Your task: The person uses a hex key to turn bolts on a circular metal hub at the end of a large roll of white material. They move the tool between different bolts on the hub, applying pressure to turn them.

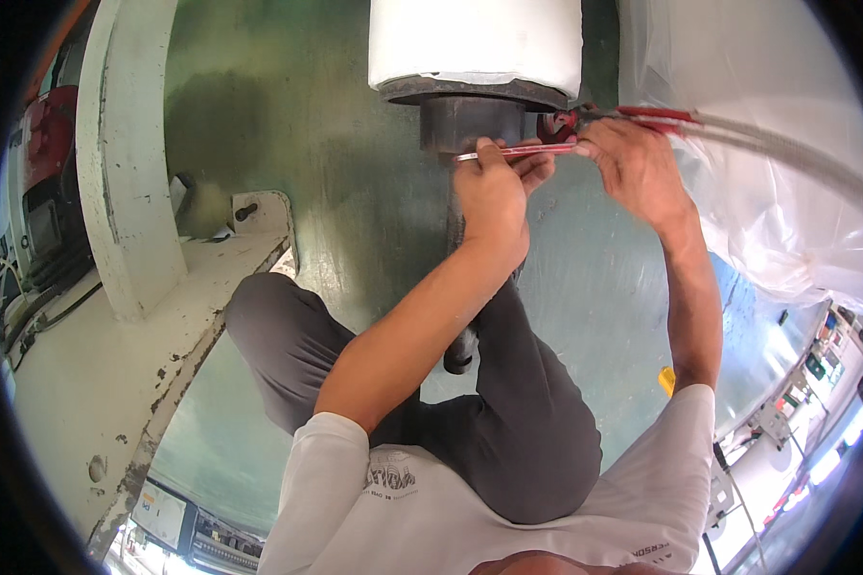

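Observation:
My left hand (pixel 496 187) pinches a thin, straight red strip (pixel 544 149) with a pale left end. The fingers of my right hand (pixel 640 171) close on the strip's other end. It lies almost level, just below a dark metal hub (pixel 470 122) with a wider dark flange (pixel 470 93). Above the flange is a large white roll (pixel 475 40). Beside and partly behind my right hand is a red fitting (pixel 558 125), and a grey hose (pixel 786 146) with red parts runs off to the right. A dark bar (pixel 458 356) passes below my left wrist.
At left stands a chipped cream metal frame (pixel 129 153) with a bolted bracket (pixel 264 218). Translucent plastic sheeting (pixel 767 216) hangs at right. My bent legs (pixel 537 412) are over the green floor (pixel 326 163). A yellow object (pixel 666 381) lies by my right elbow.

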{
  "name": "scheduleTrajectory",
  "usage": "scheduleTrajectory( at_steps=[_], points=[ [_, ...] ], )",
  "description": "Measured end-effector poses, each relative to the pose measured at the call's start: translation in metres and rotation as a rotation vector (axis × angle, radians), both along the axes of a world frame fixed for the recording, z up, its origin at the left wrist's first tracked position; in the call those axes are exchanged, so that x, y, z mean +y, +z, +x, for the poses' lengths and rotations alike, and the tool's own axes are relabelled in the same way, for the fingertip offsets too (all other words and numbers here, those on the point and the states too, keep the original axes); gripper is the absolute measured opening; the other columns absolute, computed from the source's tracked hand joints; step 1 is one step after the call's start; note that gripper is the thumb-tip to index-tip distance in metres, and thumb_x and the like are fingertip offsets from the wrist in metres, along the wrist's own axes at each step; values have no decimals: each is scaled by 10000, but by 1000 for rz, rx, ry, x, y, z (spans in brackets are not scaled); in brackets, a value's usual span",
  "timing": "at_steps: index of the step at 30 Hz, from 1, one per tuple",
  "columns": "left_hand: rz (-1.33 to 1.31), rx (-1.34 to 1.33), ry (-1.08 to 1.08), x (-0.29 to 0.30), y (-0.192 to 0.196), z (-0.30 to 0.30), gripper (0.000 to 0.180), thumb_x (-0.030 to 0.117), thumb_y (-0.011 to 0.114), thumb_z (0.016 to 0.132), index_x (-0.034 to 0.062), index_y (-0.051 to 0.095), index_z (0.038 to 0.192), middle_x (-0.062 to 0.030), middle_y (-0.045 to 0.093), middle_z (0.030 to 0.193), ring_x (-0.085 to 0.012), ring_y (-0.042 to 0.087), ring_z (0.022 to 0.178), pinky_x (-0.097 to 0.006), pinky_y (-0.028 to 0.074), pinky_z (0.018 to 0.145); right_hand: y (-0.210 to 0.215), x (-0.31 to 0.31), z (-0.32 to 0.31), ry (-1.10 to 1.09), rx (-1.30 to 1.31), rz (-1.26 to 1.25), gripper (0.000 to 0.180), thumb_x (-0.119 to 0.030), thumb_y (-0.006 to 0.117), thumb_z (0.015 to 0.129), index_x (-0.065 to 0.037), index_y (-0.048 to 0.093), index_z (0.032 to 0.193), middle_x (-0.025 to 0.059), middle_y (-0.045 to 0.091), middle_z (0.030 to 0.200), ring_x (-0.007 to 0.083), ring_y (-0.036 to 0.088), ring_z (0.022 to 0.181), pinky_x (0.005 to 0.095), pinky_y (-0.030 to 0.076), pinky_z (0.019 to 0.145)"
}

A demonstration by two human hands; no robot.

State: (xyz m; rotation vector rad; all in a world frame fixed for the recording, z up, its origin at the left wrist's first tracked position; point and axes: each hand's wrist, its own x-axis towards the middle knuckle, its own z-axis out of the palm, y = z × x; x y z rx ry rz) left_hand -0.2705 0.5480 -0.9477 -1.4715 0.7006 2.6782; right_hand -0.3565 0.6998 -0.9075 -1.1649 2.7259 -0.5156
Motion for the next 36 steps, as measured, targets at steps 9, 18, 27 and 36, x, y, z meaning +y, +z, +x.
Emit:
scheduleTrajectory(
  at_steps=[9, 18, 27, 36],
  points=[
    [-520, 399, -415, -20, 46, 48, 330, 318, 406, 1103, 0, 491, 1075, -143, 687, 946, -165, 676, 724, -292, 547, 635, -9, 7, 102, -299, -696, -494, 135, -113, 700, 940, 1, 632, 966, 91, 603, 770, 182, 557, 657, 313, 471, 624],
    [-951, 217, -942, -43, -38, 97, 291, 310, 391, 1092, 48, 490, 1011, -109, 659, 706, -331, 665, 627, -466, 511, 609, -89, -38, 216, -581, -1397, -657, 130, -144, 546, 1053, -14, 551, 1043, 52, 654, 867, 118, 644, 761, 289, 530, 703],
    [-885, 264, -976, -60, -41, 86, 331, 330, 394, 1104, 40, 529, 1015, -51, 579, 671, -135, 533, 577, -321, 446, 566, -83, -54, 208, -599, -1565, -734, 137, -102, 599, 1021, 17, 562, 1078, 81, 690, 885, 144, 673, 781, 319, 550, 697],
    [-952, 247, -976, -75, -36, 87, 343, 325, 376, 1107, 43, 524, 981, -31, 528, 650, -117, 495, 577, -310, 415, 561, -79, -68, 194, -396, -1586, -701, 131, -99, 601, 1018, 19, 574, 1068, 83, 690, 844, 154, 673, 774, 322, 541, 685]
  ],
)
